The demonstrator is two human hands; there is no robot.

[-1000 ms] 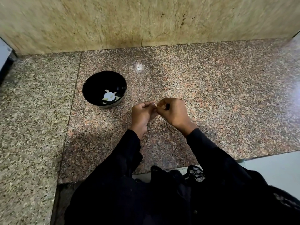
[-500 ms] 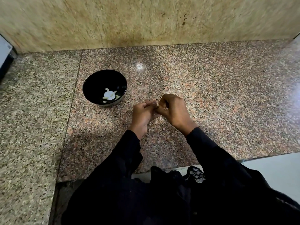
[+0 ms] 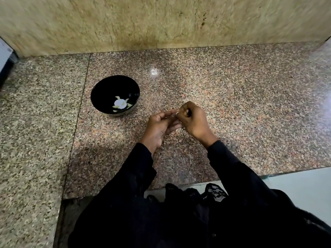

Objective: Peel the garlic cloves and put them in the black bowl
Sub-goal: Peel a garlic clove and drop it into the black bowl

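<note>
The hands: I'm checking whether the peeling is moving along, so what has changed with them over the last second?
The left hand has opened up: its fingers, curled a second ago, now lie nearly straight, palm showing. The right hand stays curled, pinching something small and pale where the two hands meet; too small to tell whether it is clove or skin. The bowl and the garlic pieces in it have not moved.

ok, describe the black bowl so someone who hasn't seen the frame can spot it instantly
Start at the speckled granite counter below the tan stone wall. Left of the person's two hands, just right of the seam between slabs, sits the black bowl. It is the only vessel there: round, glossy black inside, with pale garlic pieces lying at its bottom.
</note>
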